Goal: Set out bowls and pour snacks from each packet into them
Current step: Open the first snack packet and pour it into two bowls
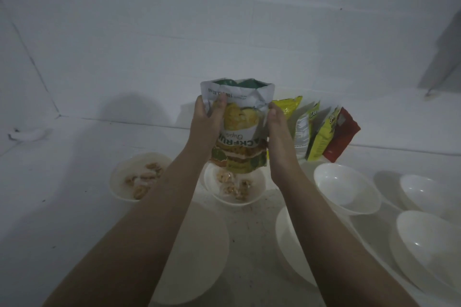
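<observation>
Upturned white-and-yellow jackfruit-chip packet [238,129] gripped by left hand [208,119] and right hand [275,124], mouth over white round bowl [258,190]; best kept centred, shaken gently until empty.

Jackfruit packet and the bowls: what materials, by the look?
Jackfruit packet: thin printed plastic film, probably glossy; it crumples where both hands grip it, left hand and right hand. Empty bowl: likely white plastic or melamine, smooth and shiny; small highlights inside. Ceramic can't be ruled out.
</observation>
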Motion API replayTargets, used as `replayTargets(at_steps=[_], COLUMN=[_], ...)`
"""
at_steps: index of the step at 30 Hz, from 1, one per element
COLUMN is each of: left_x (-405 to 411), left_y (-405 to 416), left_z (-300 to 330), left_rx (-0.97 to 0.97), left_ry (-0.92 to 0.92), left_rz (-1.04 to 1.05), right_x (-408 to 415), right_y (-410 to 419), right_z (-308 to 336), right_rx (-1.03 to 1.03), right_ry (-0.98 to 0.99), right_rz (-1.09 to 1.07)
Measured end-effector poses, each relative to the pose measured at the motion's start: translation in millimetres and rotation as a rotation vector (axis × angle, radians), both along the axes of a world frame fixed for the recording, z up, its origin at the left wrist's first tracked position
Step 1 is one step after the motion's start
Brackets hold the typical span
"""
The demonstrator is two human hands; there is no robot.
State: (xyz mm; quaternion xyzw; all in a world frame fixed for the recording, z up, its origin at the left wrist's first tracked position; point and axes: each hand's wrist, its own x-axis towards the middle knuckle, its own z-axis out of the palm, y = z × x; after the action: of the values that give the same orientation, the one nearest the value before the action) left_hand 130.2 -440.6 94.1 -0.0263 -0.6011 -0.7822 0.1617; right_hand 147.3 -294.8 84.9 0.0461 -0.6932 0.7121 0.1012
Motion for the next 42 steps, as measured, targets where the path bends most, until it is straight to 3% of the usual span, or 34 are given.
replayTargets(at_steps=[10, 16, 18, 23, 27, 31, 33, 37, 42], left_x=[5, 10, 14, 12, 10, 10, 6, -6, -13], left_y=[-23, -25, -26, -31, -39, -42, -42, -38, -41], left_z=[-8, -18, -23, -39, -59, -61, -49, -24, -15], left_rx=[-0.114, -0.072, -0.12, -0.249, -0.468, -0.499, -0.416, -0.028, 0.043], left_ry=[-0.024, 0.059, 0.001, -0.149, -0.254, -0.231, -0.166, -0.052, 0.022], left_rz=[-0.18, -0.195, -0.275, -0.256, -0.339, -0.358, -0.327, -0.237, -0.24], right_x=[5, -1, -2, -4, -11, -13, -15, -12, -14], right_y=[9, 5, 6, 0, 8, 6, 5, 5, 0], right_z=[8, 0, 3, 6, 15, 13, 11, 16, 8], right_rx=[-0.052, -0.261, -0.349, -0.289, -0.358, -0.267, -0.223, -0.138, 0.086], right_ry=[-0.036, 0.062, 0.071, 0.148, 0.166, 0.187, 0.195, 0.189, -0.017], right_rz=[0.104, -0.062, -0.031, -0.051, -0.052, -0.039, -0.037, 0.004, 0.151])
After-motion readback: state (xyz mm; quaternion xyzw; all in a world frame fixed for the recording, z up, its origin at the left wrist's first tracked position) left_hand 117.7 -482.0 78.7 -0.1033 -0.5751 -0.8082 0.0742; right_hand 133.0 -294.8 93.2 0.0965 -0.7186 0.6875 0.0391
